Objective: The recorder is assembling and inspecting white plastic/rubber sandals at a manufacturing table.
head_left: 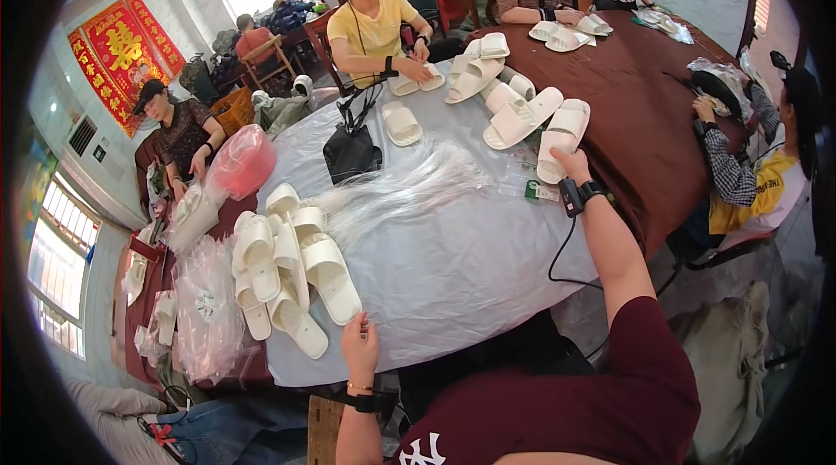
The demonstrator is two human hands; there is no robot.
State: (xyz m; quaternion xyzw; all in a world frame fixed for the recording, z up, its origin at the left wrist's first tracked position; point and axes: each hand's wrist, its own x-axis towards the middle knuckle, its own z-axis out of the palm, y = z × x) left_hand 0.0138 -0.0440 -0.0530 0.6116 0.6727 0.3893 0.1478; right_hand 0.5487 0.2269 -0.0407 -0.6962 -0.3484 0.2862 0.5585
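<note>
My right hand (571, 165) grips the heel end of a cream open-toed slipper (566, 130) near the table's right side. Against it lies another cream slipper (521, 119), in a loose group of several more. My left hand (360, 347) is loosely curled at the table's near edge, with nothing visible in it. Just beyond its fingertips lies a cream slipper (331, 280), at the right side of a heap of slippers (258, 245). Between the two groups a bundle of thin clear plastic bags (409, 191) is spread out.
A black bag (352, 151) stands on the grey-covered table (488, 265). Across from me a person in yellow (374, 25) handles a slipper. Clear plastic (209, 308) and a pink bundle (244, 162) lie left. Black cable (557, 269) hangs from my right wrist. Other people sit around.
</note>
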